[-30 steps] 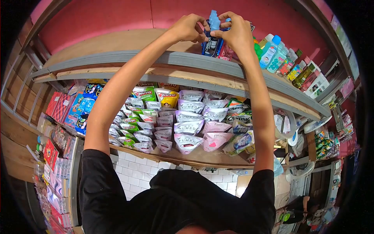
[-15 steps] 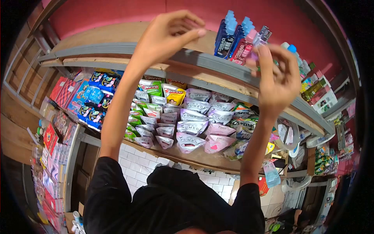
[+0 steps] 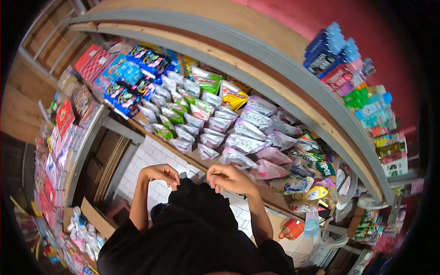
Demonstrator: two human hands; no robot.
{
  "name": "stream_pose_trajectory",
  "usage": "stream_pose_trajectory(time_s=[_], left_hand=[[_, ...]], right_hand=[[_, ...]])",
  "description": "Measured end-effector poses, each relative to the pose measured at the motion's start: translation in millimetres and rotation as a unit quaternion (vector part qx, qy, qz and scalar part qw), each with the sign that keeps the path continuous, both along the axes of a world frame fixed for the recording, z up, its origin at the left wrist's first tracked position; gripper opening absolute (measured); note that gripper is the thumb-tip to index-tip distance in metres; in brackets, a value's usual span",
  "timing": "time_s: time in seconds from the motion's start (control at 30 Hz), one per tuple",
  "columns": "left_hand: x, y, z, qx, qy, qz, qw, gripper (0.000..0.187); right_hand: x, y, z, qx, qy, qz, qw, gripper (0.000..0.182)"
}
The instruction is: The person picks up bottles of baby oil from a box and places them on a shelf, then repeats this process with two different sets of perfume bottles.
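My left hand [image 3: 160,175] hangs low in front of my black shirt [image 3: 192,220], its fingers curled loosely with nothing between them. To its right my right hand [image 3: 230,178] is at the same height, fingers bent and apart, also holding nothing. It is nearest to the front edge of the lower shelf, below the silver Yumeda pouches [image 3: 245,143] and the pink pouches [image 3: 270,169]. Small white and green pouches [image 3: 172,114] stand in rows beyond my left hand.
The upper shelf [image 3: 220,34] carries dark blue bottles [image 3: 321,52], a red-pink bottle [image 3: 338,77] and green bottles [image 3: 356,98] at the right. Blue packs [image 3: 123,94] lie at the left of the lower shelf. A cardboard box [image 3: 98,220] with white bottles stands lower left.
Both my hands have come down from the upper shelf to in front of my body. My right hand has left the bottles. The view has turned, and the shelves now slant down to the right.
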State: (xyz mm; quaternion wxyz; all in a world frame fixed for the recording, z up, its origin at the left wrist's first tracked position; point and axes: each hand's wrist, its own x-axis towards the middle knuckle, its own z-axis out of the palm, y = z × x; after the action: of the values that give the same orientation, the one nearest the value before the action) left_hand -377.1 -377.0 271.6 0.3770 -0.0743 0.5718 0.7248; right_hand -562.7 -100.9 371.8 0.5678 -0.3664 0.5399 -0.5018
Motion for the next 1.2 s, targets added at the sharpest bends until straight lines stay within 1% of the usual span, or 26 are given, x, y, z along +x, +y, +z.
stream_pose_trajectory(time_s=[0.07,0.13,0.17,0.2,0.27,0.33,0.4,0.43,0.47,0.5,0.53,0.57,0.6,0.67,0.7,0.73,0.77,0.8,0.83,0.87,0.9,0.97,1.0,1.07,1.17,1.2], left_hand=[[43.6,-5.8,-66.4,-0.044,-0.108,0.055,0.992,0.022],[93.1,-8.3,-138.0,-0.123,-0.172,0.141,0.967,0.026],[128.2,-10.2,-190.2,-0.162,-0.179,0.214,0.947,0.024],[163.6,-7.3,-237.3,-0.200,-0.187,0.285,0.919,0.023],[216.8,15.5,-286.9,-0.350,-0.249,0.350,0.832,0.017],[250.2,36.5,-292.0,-0.248,-0.360,0.416,0.797,0.015],[262.9,54.9,-269.0,-0.185,-0.375,0.410,0.811,0.017],[273.1,61.0,-262.7,-0.154,-0.380,0.407,0.816,0.021],[286.3,65.5,-259.0,-0.123,-0.384,0.404,0.821,0.025],[300.8,69.5,-264.4,-0.098,-0.355,0.424,0.827,0.030],[307.6,73.6,-260.0,-0.112,-0.334,0.436,0.828,0.028],[314.2,74.0,-257.0,-0.095,-0.317,0.472,0.817,0.023],[320.6,74.8,-255.4,-0.078,-0.300,0.507,0.804,0.018],[328.8,78.8,-272.4,-0.106,-0.295,0.534,0.785,0.019],[331.9,81.2,-264.3,-0.105,-0.294,0.559,0.768,0.019],[335.2,81.9,-254.0,-0.106,-0.293,0.584,0.749,0.019],[343.2,84.0,-251.6,-0.094,-0.286,0.610,0.733,0.017],[352.5,85.0,-251.0,-0.093,-0.285,0.611,0.733,0.016],[361.1,86.6,-250.9,-0.089,-0.284,0.613,0.732,0.016],[370.3,90.5,-251.1,-0.085,-0.283,0.616,0.730,0.016],[387.5,95.1,-266.6,-0.061,-0.270,0.621,0.733,0.016],[404.1,109.6,-258.7,-0.084,-0.296,0.667,0.678,0.017],[413.6,117.7,-255.6,-0.089,-0.305,0.689,0.651,0.017],[433.6,136.7,-251.9,-0.083,-0.319,0.717,0.614,0.018],[461.3,170.3,-258.3,-0.072,-0.335,0.750,0.565,0.017],[467.8,184.4,-261.4,-0.059,-0.346,0.762,0.545,0.017]], right_hand=[[18.4,-8.0,-58.7,0.047,-0.027,0.036,0.998,0.014],[38.1,-9.3,-123.1,0.082,0.062,0.061,0.993,0.018],[48.3,-5.9,-157.5,0.098,0.107,0.076,0.986,0.021],[58.8,1.4,-195.4,0.097,0.161,0.051,0.981,0.023],[80.2,23.8,-269.8,0.088,0.265,0.001,0.960,0.028],[96.7,47.9,-319.4,0.191,0.298,-0.062,0.933,0.034],[99.3,106.5,-439.0,0.180,0.377,-0.060,0.907,0.034],[98.6,135.6,-467.0,0.194,0.449,0.007,0.872,0.030],[99.8,161.2,-477.5,0.202,0.517,0.071,0.829,0.027],[105.5,195.4,-483.7,0.211,0.522,0.086,0.822,0.021],[110.5,218.2,-483.9,0.219,0.526,0.101,0.815,0.015],[111.3,230.0,-485.6,0.228,0.521,0.115,0.814,0.013],[108.8,248.3,-504.5,0.223,0.498,0.123,0.829,0.011],[105.9,273.4,-539.7,0.201,0.458,0.136,0.855,0.008],[105.5,273.5,-555.9,0.182,0.449,0.141,0.863,0.008],[97.5,265.2,-573.7,0.132,0.495,0.154,0.845,0.011],[91.8,252.4,-580.9,0.081,0.543,0.162,0.820,0.014],[87.1,239.5,-586.8,0.031,0.590,0.165,0.790,0.017],[76.6,224.0,-592.6,0.086,0.537,0.173,0.821,0.021],[72.5,180.8,-570.8,0.138,0.500,0.179,0.836,0.024],[72.2,141.4,-551.1,0.197,0.457,0.177,0.849,0.027],[77.2,66.8,-518.5,0.286,0.380,0.149,0.867,0.034],[83.4,33.9,-506.9,0.311,0.355,0.136,0.871,0.037],[95.8,-16.1,-498.9,0.248,0.355,0.007,0.901,0.037],[73.4,-74.3,-549.8,0.251,0.374,0.143,0.881,0.033],[76.8,-92.1,-543.2,0.256,0.352,0.162,0.886,0.032]])
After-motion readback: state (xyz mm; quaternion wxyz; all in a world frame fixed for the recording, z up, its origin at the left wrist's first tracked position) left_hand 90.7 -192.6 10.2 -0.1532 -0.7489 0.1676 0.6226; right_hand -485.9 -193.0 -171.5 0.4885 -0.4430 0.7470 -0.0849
